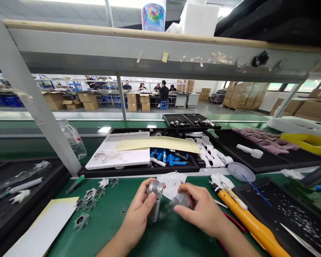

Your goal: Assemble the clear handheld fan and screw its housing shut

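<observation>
My left hand [137,210] is closed around a grey metallic cylinder [155,200], held upright above the green mat [109,228]. Just to its right, my right hand [203,210] pinches a small clear-grey part [182,200], blurred by motion. The two parts are close together, almost touching. Several small grey fan-like pieces [89,201] lie on the mat left of my hands. A white paper scrap [172,182] lies just beyond them.
An orange-handled tool [253,223] lies to the right, beside a black tray [291,214] with white bits. Behind are black trays with blue cells [168,157], white cylinders [214,157] and a white board [117,153]. A water bottle [73,139] stands left; people work far behind.
</observation>
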The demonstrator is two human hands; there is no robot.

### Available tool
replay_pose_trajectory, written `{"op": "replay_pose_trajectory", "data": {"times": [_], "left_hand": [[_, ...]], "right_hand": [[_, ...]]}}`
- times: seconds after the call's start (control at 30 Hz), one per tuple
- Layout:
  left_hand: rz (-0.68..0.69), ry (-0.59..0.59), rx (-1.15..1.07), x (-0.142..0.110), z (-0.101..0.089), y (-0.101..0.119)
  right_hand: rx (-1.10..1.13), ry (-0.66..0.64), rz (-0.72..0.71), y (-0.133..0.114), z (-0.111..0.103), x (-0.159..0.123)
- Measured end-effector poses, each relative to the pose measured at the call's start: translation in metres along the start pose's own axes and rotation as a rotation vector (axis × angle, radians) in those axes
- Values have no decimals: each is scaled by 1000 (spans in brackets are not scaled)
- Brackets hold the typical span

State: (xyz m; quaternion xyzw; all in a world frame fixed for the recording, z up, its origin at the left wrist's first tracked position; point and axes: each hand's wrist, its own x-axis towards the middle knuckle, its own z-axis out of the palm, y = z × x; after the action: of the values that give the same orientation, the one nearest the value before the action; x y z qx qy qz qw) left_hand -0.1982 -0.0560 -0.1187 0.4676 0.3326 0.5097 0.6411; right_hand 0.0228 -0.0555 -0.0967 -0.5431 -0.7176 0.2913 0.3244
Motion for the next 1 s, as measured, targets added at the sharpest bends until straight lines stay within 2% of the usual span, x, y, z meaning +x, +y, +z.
{"op": "replay_pose_trajectory", "data": {"times": [0.13,0.27,0.37,0.43,0.53,0.6,0.7,0.77,0.83,0.9,1.0], "left_hand": [[-61,-243,12,-4,6,-7],[-98,-271,35,-7,13,-10],[-146,-235,-85,-9,21,-6],[-192,-202,-210,-12,28,-2],[-275,-176,-369,-17,37,3],[-303,-147,-425,-19,40,2],[-308,-59,-417,-18,41,-5],[-266,59,-382,-14,40,-8],[-204,196,-379,-9,38,-7],[-153,288,-409,-5,35,-2],[-47,300,-308,-2,26,6]], "right_hand": [[170,-134,-13,-5,14,-4],[311,-113,6,-1,32,-4],[321,-51,-5,-1,42,-8],[282,38,-53,-2,48,-13],[100,289,-236,-4,59,-20],[-14,363,-326,-3,65,-23],[6,188,-259,0,70,-20],[59,37,-177,2,73,-16],[101,-54,-120,5,78,-13],[146,-66,-96,8,84,-10],[212,15,-111,15,90,-10]]}}
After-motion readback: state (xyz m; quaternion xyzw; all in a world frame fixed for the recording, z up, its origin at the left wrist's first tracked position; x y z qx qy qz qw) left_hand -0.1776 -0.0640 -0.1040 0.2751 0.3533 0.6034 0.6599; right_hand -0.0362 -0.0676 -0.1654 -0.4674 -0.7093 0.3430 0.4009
